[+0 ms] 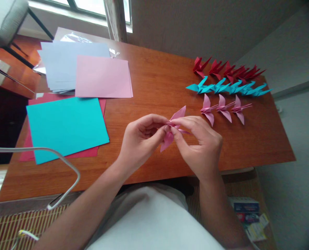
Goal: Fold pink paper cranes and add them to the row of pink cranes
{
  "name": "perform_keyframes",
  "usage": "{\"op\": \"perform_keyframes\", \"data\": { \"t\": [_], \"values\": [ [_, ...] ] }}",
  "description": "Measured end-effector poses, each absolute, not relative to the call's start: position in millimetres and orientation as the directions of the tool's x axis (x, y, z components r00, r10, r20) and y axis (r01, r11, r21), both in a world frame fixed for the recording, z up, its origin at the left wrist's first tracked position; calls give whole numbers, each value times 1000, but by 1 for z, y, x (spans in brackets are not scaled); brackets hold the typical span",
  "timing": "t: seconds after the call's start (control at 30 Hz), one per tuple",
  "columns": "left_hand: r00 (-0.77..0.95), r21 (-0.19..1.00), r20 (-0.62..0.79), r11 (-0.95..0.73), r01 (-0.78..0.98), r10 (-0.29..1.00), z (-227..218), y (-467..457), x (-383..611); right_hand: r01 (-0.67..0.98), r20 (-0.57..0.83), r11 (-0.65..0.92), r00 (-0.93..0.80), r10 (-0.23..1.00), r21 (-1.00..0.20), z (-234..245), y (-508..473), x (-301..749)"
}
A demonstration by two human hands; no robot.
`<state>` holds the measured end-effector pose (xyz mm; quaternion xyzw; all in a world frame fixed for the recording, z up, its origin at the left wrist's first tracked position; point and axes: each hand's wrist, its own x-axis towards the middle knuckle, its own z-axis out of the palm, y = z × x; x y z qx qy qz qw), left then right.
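Note:
A pink origami crane (pixel 179 114) is held above the front middle of the table, one wing pointing up to the right and the other down to the left. My left hand (pixel 145 139) pinches it near its middle with thumb and forefinger. From the right side, my right hand (pixel 200 142) also pinches it between thumb and forefinger. The fingertips of both hands nearly meet and hide the crane's centre. Beyond my right hand, a row of 3 finished pink cranes (pixel 223 108) stands on the table.
Behind the pink row stand a row of blue cranes (pixel 222 87) and a row of red cranes (pixel 215 68). On the left lie pink sheets (pixel 103 76), grey-blue sheets (pixel 58 64), turquoise paper (pixel 66 128) and red paper (pixel 26 147). A white cable (pixel 66 161) crosses the front left.

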<state>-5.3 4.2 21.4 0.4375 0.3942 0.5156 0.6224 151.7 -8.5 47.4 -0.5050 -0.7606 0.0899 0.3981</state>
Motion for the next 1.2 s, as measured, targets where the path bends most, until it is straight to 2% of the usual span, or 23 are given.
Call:
{"op": "perform_keyframes", "data": {
  "t": [0.13, 0.27, 0.4, 0.5, 0.77, 1.2],
  "values": [
    [161, 971, -12, 51, -236, 987, 21, 4, -5, 672, 503, 453, -137, 853, -585, 47, -9, 155],
    [91, 990, 137, -133, -44, 986, 20, 3, -6, 656, 462, 416, -115, 880, -630, 49, -10, 158],
    [87, 915, 348, -359, 187, 933, 20, 3, -7, 637, 414, 378, -100, 905, -672, 52, -11, 162],
    [125, 847, 443, -460, 266, 888, 22, 4, -8, 621, 371, 355, -109, 922, -699, 54, -11, 165],
    [152, 828, 469, -493, 269, 870, 24, 6, -9, 582, 304, 311, -113, 946, -751, 56, -12, 172],
    [161, 816, 471, -498, 294, 867, 25, 4, -8, 604, 321, 340, -144, 936, -721, 59, -11, 173]
  ]
}}
